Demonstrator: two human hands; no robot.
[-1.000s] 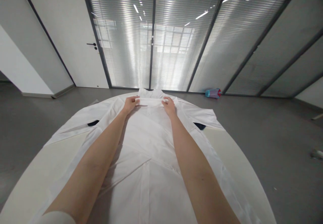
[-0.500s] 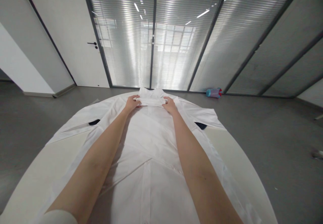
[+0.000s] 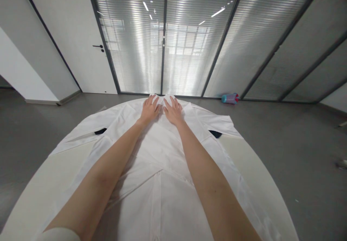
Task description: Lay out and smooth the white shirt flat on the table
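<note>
A white garment with a collar and sleeves, seemingly a coat (image 3: 162, 147), lies spread over a round white table (image 3: 252, 161). My left hand (image 3: 150, 109) rests flat near its collar at the far end, fingers spread. Beside it my right hand (image 3: 172, 110) also lies with fingers apart on the collar area. Both palms face down on the cloth and hold nothing. The sleeves reach out to either side. A dark patch (image 3: 215, 134) shows by the right sleeve and another dark patch (image 3: 101, 131) by the left.
Grey floor (image 3: 284, 139) surrounds the table. A blue and red cylindrical object (image 3: 230, 98) lies on it, near the glass partition (image 3: 187, 60) with blinds. A white door with a black handle (image 3: 99, 46) stands at the left.
Half a second ago both hands held the collar fold between their fingers, farther apart. They have let go, moved closer together and flattened on the cloth.
</note>
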